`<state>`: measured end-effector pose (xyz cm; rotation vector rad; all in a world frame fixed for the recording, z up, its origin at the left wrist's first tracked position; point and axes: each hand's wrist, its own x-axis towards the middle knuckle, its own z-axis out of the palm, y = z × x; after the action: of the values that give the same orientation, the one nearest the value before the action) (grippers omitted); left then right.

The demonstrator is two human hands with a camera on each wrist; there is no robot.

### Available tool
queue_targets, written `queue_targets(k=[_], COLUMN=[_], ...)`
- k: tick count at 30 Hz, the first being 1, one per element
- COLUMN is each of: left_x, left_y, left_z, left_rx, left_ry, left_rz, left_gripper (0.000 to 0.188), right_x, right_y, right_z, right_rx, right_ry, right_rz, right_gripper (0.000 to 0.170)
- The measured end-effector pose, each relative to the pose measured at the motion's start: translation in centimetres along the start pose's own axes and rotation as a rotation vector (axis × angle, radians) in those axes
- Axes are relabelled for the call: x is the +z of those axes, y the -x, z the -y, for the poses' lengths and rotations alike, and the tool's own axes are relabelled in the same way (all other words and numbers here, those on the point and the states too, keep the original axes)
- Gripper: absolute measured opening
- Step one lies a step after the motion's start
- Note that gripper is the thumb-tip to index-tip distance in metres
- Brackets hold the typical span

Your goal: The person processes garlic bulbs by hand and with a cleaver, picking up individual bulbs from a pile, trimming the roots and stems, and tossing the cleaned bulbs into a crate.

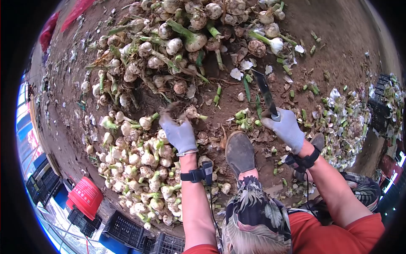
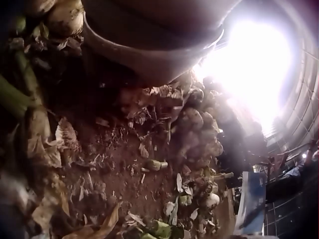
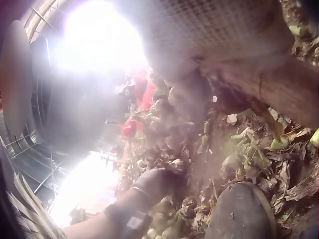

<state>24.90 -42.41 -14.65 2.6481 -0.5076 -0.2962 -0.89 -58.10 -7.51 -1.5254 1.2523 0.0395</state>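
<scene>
In the head view, the gloved left hand (image 1: 179,134) is low over the ground between two heaps of garlic. Blurred brown husks (image 1: 172,109) lie at its fingertips, and a garlic bulb (image 1: 192,113) with a cut stem is just to their right; whether the fingers hold either cannot be told. The gloved right hand (image 1: 287,130) grips a knife (image 1: 266,93) by its handle, blade pointing up and away from the body. The left hand (image 3: 155,183) also appears in the right wrist view. Dry leaves (image 2: 47,149) and soil fill much of the left wrist view.
Untrimmed garlic (image 1: 169,46) is heaped at the top, trimmed garlic (image 1: 148,158) at lower left. A shoe (image 1: 240,151) stands between the hands. Peelings (image 1: 342,122) cover the right side. A red bucket (image 1: 86,197) and black crates (image 1: 122,228) stand at lower left.
</scene>
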Motion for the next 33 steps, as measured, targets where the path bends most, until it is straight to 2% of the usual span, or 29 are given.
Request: queue_targets(k=[2, 3, 4, 6, 7, 9, 12, 14, 16, 18, 20, 21, 24, 26, 28, 30, 33], left_x=[-0.8, -1.8, -2.7, 0.0, -0.2, 0.0, -1.3, -3.0, -1.1, 0.0, 2.0, 2.8, 4.1, 3.6, 3.1, 2.4, 3.1], left_y=[-2.6, -4.7, -6.6, -11.1, -11.5, -12.2, -8.3, -3.4, -0.4, -0.4, -3.0, -4.6, -5.3, -5.7, -5.7, -5.6, -6.5], left_z=[-0.6, -1.2, -2.9, 1.2, 1.4, 1.2, 0.8, -2.5, -3.0, -7.2, -10.2, -11.4, -13.2, -13.3, -12.5, -11.1, -10.2], left_rx=[0.054, 0.025, -0.173, 0.052, 0.054, 0.162, 0.088, 0.030, 0.331, 0.542, 0.471, 0.386, 0.380, 0.367, 0.338, 0.361, 0.365], left_ry=[0.282, 0.048, 0.129, -0.171, -0.171, -0.295, -0.118, -0.009, 0.145, 0.071, -0.035, -0.163, -0.308, -0.344, -0.322, -0.316, -0.457], left_rz=[-0.077, -0.090, -0.031, -0.057, -0.060, 0.078, 0.094, 0.164, 0.222, 0.146, 0.177, 0.251, 0.274, 0.319, 0.305, 0.282, 0.337], left_gripper=[0.036, 0.039, 0.045, 0.048, 0.048, 0.050, 0.044, 0.044, 0.037, 0.035, 0.037, 0.039, 0.040, 0.043, 0.044, 0.043, 0.046], right_x=[-0.1, -0.2, -0.3, -0.4, -0.4, -0.3, -0.5, -0.7, -0.4, 0.1, 0.3, 0.4, -0.1, -1.1, -1.7, -2.9, -3.2], right_y=[-0.1, -0.1, -0.1, 0.1, 0.2, 0.5, 0.6, 0.6, 0.2, -0.4, -0.7, -0.8, -1.0, -1.5, -2.2, -2.4, -2.2], right_z=[0.1, 0.0, 0.0, -0.1, 0.0, -0.2, -0.9, -0.8, -1.4, -1.5, -1.1, -0.8, 0.2, 0.4, -1.2, -2.4, -6.0], right_rx=[0.001, 0.000, -0.001, 0.047, 0.093, 0.087, 0.041, 0.074, 0.101, 0.117, 0.076, 0.072, 0.038, 0.116, 0.056, 0.147, 0.177], right_ry=[0.002, 0.000, -0.003, -0.025, -0.051, -0.083, -0.100, -0.074, -0.081, -0.091, -0.072, -0.071, -0.148, 0.015, 0.169, 0.421, 0.538], right_rz=[-0.012, -0.021, -0.031, -0.026, -0.020, -0.028, -0.060, -0.058, -0.059, -0.051, -0.057, -0.059, -0.076, -0.125, -0.244, -0.254, -0.319], right_gripper=[0.028, 0.027, 0.026, 0.026, 0.026, 0.025, 0.026, 0.026, 0.026, 0.026, 0.026, 0.026, 0.028, 0.031, 0.035, 0.036, 0.038])
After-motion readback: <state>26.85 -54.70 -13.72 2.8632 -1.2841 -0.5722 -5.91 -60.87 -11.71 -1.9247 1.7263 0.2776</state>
